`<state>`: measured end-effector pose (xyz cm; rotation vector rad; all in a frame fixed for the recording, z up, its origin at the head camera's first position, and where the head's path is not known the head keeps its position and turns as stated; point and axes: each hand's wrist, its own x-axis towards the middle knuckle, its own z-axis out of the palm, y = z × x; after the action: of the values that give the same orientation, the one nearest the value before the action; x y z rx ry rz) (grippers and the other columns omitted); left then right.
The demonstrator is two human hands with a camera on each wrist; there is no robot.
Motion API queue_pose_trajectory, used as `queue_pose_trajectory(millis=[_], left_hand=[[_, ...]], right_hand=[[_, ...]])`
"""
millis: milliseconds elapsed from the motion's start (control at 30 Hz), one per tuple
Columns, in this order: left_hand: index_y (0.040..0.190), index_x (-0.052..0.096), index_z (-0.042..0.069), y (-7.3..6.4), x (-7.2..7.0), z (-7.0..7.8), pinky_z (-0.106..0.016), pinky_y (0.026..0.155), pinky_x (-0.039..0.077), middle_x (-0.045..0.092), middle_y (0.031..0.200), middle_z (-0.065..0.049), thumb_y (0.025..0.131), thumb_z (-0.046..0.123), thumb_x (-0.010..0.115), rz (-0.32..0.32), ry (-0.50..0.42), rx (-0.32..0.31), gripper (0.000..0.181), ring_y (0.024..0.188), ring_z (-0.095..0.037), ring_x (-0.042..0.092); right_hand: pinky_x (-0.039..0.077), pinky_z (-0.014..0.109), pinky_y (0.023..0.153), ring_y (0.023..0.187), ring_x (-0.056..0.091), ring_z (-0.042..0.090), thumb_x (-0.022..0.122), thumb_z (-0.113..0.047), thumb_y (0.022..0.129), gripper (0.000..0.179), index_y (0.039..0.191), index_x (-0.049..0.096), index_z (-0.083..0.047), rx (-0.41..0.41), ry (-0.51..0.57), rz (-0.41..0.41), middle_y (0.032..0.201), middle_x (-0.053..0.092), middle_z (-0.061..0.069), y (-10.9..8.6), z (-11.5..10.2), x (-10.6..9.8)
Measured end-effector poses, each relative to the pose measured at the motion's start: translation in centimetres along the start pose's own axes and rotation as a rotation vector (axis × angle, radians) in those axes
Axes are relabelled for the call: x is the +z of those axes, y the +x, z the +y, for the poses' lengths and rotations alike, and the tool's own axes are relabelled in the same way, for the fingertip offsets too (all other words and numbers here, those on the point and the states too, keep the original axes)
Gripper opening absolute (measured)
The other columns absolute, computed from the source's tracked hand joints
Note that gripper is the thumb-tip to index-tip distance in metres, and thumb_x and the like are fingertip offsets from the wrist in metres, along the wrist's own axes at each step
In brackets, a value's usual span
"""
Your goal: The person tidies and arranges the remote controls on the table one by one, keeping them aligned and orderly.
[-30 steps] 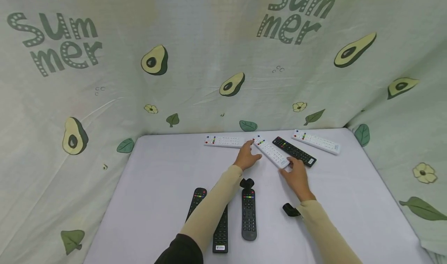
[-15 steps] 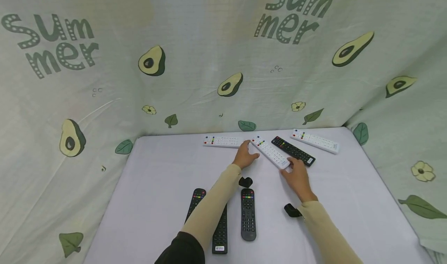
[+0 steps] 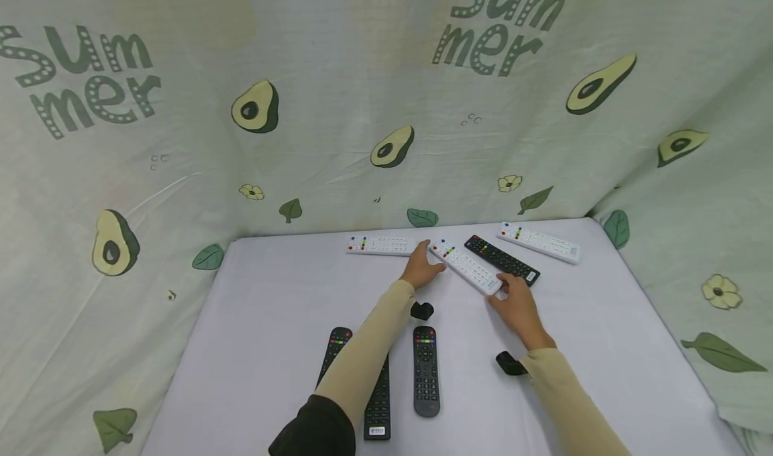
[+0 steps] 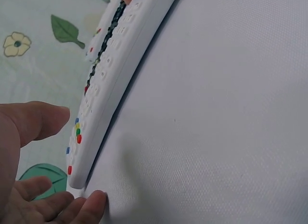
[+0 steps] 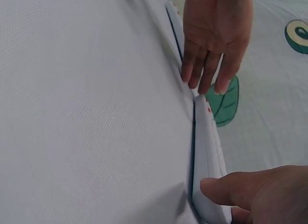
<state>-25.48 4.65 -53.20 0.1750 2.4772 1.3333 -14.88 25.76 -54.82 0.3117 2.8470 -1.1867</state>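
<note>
A white remote control (image 3: 465,267) lies slantwise on the table, its coloured buttons at the far end. My right hand (image 3: 518,310) grips its near end, the thumb on the side edge as the right wrist view shows. My left hand (image 3: 421,266) is beside the far end, fingers extended and thumb spread; in the left wrist view the thumb (image 4: 45,120) stands apart from the remote. Whether the left fingertips touch it, I cannot tell. Left of it lies another white remote (image 3: 377,245), its right end behind the left hand. A black remote (image 3: 502,259) lies just right of the gripped one.
A third white remote (image 3: 539,243) lies at the far right of the table (image 3: 266,308). Nearer me are a dark grey remote (image 3: 426,372) and two black remotes (image 3: 378,402), partly covered by my left forearm. A patterned cloth (image 3: 326,141) hangs behind the table.
The near end of the gripped white remote has swung slightly right with my right hand. My left hand stays by the far end. The head view has shifted a little.
</note>
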Motion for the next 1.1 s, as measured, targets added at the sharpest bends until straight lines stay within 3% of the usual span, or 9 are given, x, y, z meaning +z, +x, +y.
queue_pose_trajectory(millis=[233,567,767,1100], left_hand=[[0.165,0.031,0.007,0.1,-0.1,0.1,-0.049,0.128,0.029,0.034,0.17,-0.018,0.102,0.023,0.068,-0.036,0.027,-0.027,0.075,0.157,-0.036,0.031],[0.163,0.035,0.003,0.8,0.4,-0.5,-0.046,0.128,0.03,0.038,0.167,-0.018,0.101,0.022,0.071,-0.037,0.014,-0.016,0.073,0.156,-0.035,0.034],[0.162,0.037,0.004,-0.1,0.3,-0.5,-0.047,0.125,0.037,0.042,0.163,-0.02,0.101,0.021,0.07,-0.038,-0.066,-0.015,0.071,0.15,-0.036,0.042],[0.159,0.043,0.004,-0.9,0.2,-0.8,-0.041,0.113,0.05,0.05,0.152,-0.019,0.101,0.016,0.069,-0.015,-0.184,-0.01,0.064,0.137,-0.031,0.054]], right_hand=[[0.048,0.061,0.108,0.125,0.054,0.051,0.073,-0.006,0.095,0.062,0.147,0.045,0.016,-0.013,-0.006,-0.004,0.136,0.049,0.038,0.0,0.0,-0.1],[0.051,0.059,0.103,0.12,0.056,0.049,0.074,-0.001,0.092,0.066,0.147,0.043,0.019,-0.019,0.012,0.011,0.133,0.048,0.038,0.0,0.4,0.1],[0.057,0.055,0.097,0.112,0.06,0.047,0.073,0.005,0.089,0.066,0.146,0.043,0.02,-0.039,0.054,0.016,0.127,0.047,0.036,-0.5,0.7,0.1],[0.056,0.058,0.099,0.122,0.057,0.053,0.073,0.004,0.089,0.065,0.147,0.045,0.016,-0.034,0.115,0.002,0.139,0.043,0.038,-2.4,0.2,-0.6]])
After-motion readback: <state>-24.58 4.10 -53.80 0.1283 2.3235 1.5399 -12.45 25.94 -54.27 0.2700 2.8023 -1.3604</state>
